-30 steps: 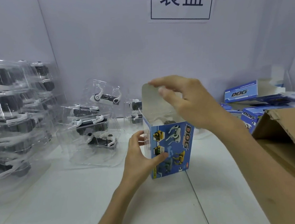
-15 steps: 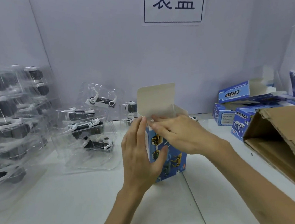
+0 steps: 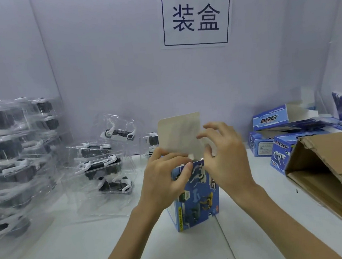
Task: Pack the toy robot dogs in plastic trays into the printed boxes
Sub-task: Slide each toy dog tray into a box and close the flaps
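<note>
Blue box (image 3: 198,197) upright in the middle, flap (image 3: 178,132) up, left hand (image 3: 166,179) gripping its top edge, right hand (image 3: 226,161) loose-fingered beside the flap, toy dog trays (image 3: 107,168) apart at left, carton (image 3: 324,167) at right edge

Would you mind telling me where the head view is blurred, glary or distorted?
Head view: the stacked clear trays at far left are smeared and glary; the printed box and wall sign read fairly sharp; the wall seams slant outward toward both edges.

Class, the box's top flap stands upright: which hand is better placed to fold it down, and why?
Probably the right. The right hand hovers open beside the flap, free, while the left hand grips the blue box, steadying it.
</note>
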